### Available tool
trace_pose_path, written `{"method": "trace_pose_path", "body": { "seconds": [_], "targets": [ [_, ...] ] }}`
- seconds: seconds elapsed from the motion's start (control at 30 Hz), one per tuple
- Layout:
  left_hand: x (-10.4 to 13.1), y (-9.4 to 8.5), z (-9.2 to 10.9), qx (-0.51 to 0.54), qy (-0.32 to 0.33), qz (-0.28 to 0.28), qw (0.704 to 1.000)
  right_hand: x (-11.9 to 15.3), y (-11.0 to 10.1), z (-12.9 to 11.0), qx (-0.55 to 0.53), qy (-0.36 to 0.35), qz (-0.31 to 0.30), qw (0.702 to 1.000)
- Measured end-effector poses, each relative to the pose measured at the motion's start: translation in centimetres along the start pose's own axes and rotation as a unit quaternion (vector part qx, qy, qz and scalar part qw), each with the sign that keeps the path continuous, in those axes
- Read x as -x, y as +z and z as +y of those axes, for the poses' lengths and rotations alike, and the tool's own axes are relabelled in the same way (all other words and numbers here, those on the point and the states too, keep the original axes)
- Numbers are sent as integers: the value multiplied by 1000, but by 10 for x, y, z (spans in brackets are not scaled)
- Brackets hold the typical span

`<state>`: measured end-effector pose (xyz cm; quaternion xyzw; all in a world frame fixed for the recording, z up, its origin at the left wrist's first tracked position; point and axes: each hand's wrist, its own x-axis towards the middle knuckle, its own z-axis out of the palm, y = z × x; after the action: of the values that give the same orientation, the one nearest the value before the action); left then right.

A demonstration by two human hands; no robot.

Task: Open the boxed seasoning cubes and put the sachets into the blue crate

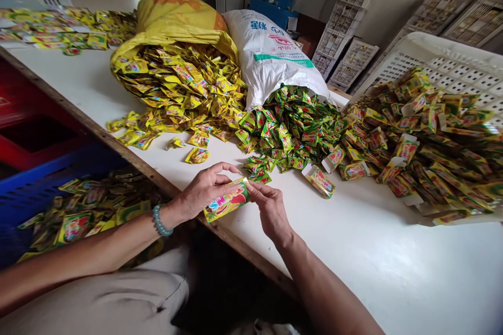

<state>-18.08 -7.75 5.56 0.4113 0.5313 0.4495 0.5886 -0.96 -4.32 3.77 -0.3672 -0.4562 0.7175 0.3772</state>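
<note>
Just below frame center, we have a small yellow-green carton (228, 203) in both hands: left hand (202, 191) grasping its body, right hand (272, 208) pinching its upper-right end. Upper middle, we see a yellow sack (176, 15) spilling yellow packets (184, 84); touching it, a white sack (271, 52) spilling green packets (301, 123). Right side: more cartons (451, 167) heaped at a white basket (463, 78). Lower left: blue crate (23, 183), loaded.
</note>
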Motion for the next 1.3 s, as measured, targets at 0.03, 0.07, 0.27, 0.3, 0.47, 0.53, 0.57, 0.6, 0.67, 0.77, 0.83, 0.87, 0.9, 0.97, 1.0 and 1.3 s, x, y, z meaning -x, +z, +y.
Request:
{"method": "trace_pose_path", "body": {
  "seconds": [0.03, 0.07, 0.27, 0.3, 0.47, 0.53, 0.57, 0.6, 0.67, 0.77, 0.83, 0.87, 0.9, 0.97, 1.0, 1.3],
  "targets": [
    [0, 0, 0, 3, 2, 6, 1000, 2, 1, 0, 18, -12, -3, 1000],
    [0, 1, 1, 7, 4, 12, 1000, 5, 3, 0, 37, -25, -2, 999],
    [1, 2, 3, 57, 7, 42, 997, 14, 19, 14, 56, -50, 27, 997],
    [2, 1, 4, 70, 5, 45, 997, 13, 21, 16, 30, -50, 18, 998],
    [5, -1, 8, 109, -11, 46, 993, 7, 23, 15, -109, -30, -42, 993],
    [7, -1, 7, 111, -11, 40, 993, 8, 21, 13, -58, -48, -42, 996],
    [8, -1, 7, 111, -11, 37, 993, 8, 21, 12, -5, -67, -37, 997],
    [9, -1, 6, 109, -11, 34, 993, 10, 20, 12, 54, -91, -32, 994],
    [11, -7, 6, 95, -20, 31, 995, 11, 20, 13, 167, -137, -35, 976],
    [18, -35, 12, 3, -60, 7, 998, 9, 20, 16, 280, -187, -83, 938],
    [28, -67, 19, -109, -90, -28, 989, 0, 15, 16, 329, -211, -70, 918],
    [34, -85, 22, -168, -99, -45, 980, -6, 11, 15, 348, -225, -44, 909],
    [41, -101, 26, -221, -106, -54, 968, -14, 6, 14, 368, -238, -10, 899],
    [52, -126, 32, -302, -89, -11, 949, -31, -8, 10, 430, -265, 46, 862],
    [55, -133, 35, -336, -64, 34, 939, -39, -14, 8, 476, -272, 58, 834],
    [-27, -100, 27, -551, -9, 285, 785, -51, -20, 13, 650, -275, -84, 703]
  ]
}}
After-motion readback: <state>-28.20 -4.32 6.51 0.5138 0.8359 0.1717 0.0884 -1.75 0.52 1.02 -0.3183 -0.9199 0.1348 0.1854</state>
